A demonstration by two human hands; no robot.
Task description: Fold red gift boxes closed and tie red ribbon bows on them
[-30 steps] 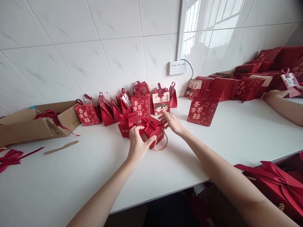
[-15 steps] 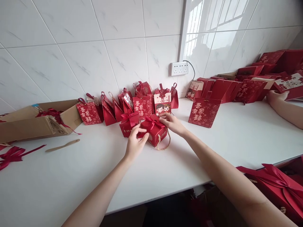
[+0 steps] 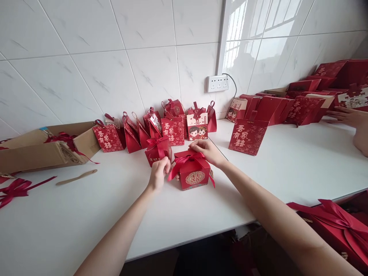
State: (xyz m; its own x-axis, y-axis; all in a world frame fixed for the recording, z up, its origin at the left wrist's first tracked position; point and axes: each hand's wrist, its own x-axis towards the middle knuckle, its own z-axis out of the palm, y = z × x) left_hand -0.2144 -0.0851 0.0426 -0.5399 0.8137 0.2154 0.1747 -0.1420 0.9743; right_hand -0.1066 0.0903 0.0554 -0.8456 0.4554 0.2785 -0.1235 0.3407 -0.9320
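A red gift box [image 3: 195, 177] with a round gold emblem and a satin bow on top sits on the white table in front of me. At its left side is my left hand [image 3: 158, 174], its fingers curled in; whatever they pinch is hidden. My right hand [image 3: 209, 152] bends over the box's back top edge, fingers together against it, the fingertips partly out of sight. Just behind my left hand stands a smaller red box [image 3: 158, 149] with a bow.
Several red gift bags [image 3: 133, 132] line the tiled wall. A single red bag [image 3: 248, 136] stands at right. Left are a cardboard box [image 3: 31, 157], a wooden stick [image 3: 77, 177] and a loose ribbon bow [image 3: 17, 190]. Another person's hand [image 3: 349, 117] is among bags far right.
The gift box has turned so its round emblem faces me, and it sits slightly nearer. My left hand has lowered and curled its fingers. The other person's hand has shifted.
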